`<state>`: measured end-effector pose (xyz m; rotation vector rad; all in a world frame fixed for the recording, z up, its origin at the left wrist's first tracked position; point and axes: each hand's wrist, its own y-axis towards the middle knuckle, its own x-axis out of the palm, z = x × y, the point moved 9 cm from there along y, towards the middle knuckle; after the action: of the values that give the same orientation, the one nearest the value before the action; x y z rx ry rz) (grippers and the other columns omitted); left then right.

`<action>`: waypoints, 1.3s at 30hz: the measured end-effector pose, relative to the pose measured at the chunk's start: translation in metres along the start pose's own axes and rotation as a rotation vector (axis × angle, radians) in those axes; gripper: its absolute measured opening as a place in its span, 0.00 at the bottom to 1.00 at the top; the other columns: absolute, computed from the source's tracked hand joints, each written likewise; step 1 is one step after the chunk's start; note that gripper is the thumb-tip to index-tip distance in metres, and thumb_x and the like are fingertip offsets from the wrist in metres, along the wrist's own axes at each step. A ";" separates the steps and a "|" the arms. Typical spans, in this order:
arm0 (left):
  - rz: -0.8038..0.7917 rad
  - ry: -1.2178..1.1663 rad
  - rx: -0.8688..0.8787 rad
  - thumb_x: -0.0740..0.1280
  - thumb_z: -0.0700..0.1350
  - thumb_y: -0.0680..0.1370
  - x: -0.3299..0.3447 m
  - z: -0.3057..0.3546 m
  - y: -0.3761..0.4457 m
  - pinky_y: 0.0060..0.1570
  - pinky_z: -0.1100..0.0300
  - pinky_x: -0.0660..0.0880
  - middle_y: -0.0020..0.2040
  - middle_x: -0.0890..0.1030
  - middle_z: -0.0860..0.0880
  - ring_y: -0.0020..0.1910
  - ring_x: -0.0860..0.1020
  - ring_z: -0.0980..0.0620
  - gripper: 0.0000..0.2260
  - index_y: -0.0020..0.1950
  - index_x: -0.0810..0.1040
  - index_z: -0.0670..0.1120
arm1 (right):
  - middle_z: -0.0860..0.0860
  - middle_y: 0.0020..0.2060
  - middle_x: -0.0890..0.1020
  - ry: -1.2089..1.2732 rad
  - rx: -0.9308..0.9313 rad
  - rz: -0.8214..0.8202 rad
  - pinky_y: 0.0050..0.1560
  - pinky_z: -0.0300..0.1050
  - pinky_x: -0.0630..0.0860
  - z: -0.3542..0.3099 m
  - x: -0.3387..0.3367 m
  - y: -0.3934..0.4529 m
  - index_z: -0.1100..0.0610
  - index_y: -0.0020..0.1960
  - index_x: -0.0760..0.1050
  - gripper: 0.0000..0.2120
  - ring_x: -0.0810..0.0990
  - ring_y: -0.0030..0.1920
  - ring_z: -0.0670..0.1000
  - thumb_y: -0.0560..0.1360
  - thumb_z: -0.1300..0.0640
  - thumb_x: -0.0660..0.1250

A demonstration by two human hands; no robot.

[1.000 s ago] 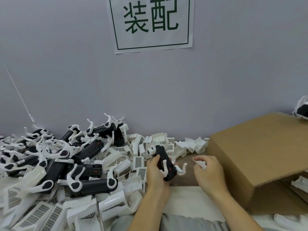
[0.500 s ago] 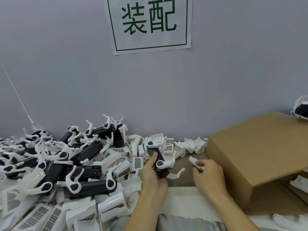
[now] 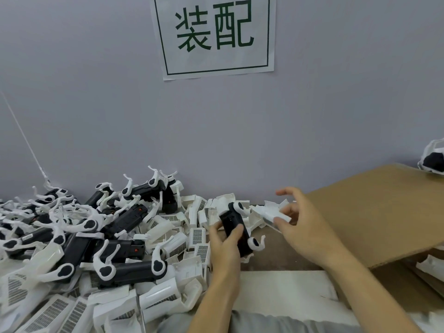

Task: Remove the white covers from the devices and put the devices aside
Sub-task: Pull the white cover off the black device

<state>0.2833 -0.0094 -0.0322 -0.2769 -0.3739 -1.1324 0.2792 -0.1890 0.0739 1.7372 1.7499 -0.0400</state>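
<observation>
My left hand (image 3: 224, 248) grips a black device (image 3: 234, 225) with white curved arms, held tilted just above the table at the centre. To its right, my right hand (image 3: 307, 229) is raised with the index finger stretched out. Its thumb and a lower finger pinch a small white cover (image 3: 275, 212), which is off the device. A heap of black devices with white arms (image 3: 115, 227) fills the left side. Loose white covers with grilles (image 3: 192, 239) lie around and in front of that heap.
A tilted cardboard box (image 3: 374, 212) stands on the right, close behind my right hand, and white parts (image 3: 430, 267) show under its flap. One more device (image 3: 433, 162) sits at the far right edge. The grey wall carries a paper sign (image 3: 213, 34).
My right hand has risen and moved toward the back with the white cover, spreading its fingers. My left hand has turned the black device more upright.
</observation>
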 end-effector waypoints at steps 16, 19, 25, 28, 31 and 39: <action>-0.550 0.138 -0.144 0.58 0.58 0.82 0.052 -0.012 -0.031 0.65 0.39 0.75 0.60 0.84 0.42 0.59 0.82 0.41 0.21 0.62 0.83 0.47 | 0.47 0.39 0.83 -0.124 -0.014 -0.209 0.41 0.32 0.74 -0.005 0.018 -0.002 0.40 0.72 0.64 0.31 0.80 0.38 0.40 0.74 0.57 0.73; -0.554 0.086 -0.155 0.58 0.58 0.83 0.053 -0.013 -0.031 0.66 0.34 0.72 0.60 0.83 0.38 0.61 0.81 0.38 0.22 0.61 0.83 0.45 | 0.46 0.39 0.83 -0.019 -0.065 -0.130 0.42 0.30 0.74 -0.004 0.022 0.000 0.42 0.71 0.67 0.31 0.79 0.38 0.42 0.73 0.59 0.74; -0.538 0.047 -0.191 0.54 0.57 0.85 0.054 -0.015 -0.029 0.60 0.38 0.77 0.57 0.84 0.38 0.55 0.84 0.41 0.22 0.59 0.85 0.48 | 0.39 0.44 0.74 -0.185 -0.155 0.107 0.44 0.35 0.71 -0.006 0.012 -0.004 0.40 0.58 0.73 0.20 0.74 0.46 0.39 0.70 0.48 0.77; -0.441 0.104 -0.176 0.54 0.54 0.86 0.047 -0.014 -0.024 0.54 0.41 0.80 0.56 0.84 0.37 0.52 0.84 0.42 0.20 0.64 0.80 0.45 | 0.41 0.40 0.74 -0.354 -0.050 0.145 0.39 0.44 0.72 0.001 0.015 -0.007 0.44 0.47 0.69 0.17 0.74 0.42 0.43 0.70 0.35 0.71; -0.394 0.124 -0.177 0.54 0.53 0.86 0.041 -0.016 -0.021 0.52 0.44 0.82 0.59 0.84 0.39 0.59 0.82 0.41 0.20 0.68 0.75 0.42 | 0.44 0.37 0.77 -0.349 -0.004 0.098 0.40 0.48 0.76 0.005 0.027 -0.009 0.47 0.47 0.70 0.16 0.76 0.40 0.47 0.74 0.35 0.66; -0.298 -0.041 -0.204 0.55 0.56 0.85 0.034 -0.012 -0.015 0.34 0.57 0.80 0.58 0.84 0.39 0.48 0.85 0.46 0.21 0.71 0.73 0.46 | 0.44 0.56 0.77 -0.383 -0.051 -0.082 0.59 0.46 0.74 0.005 0.052 -0.013 0.45 0.68 0.70 0.21 0.76 0.59 0.48 0.77 0.41 0.64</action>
<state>0.2843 -0.0486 -0.0284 -0.4339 -0.3428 -1.4631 0.2750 -0.1469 0.0399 1.5033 1.5222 -0.3385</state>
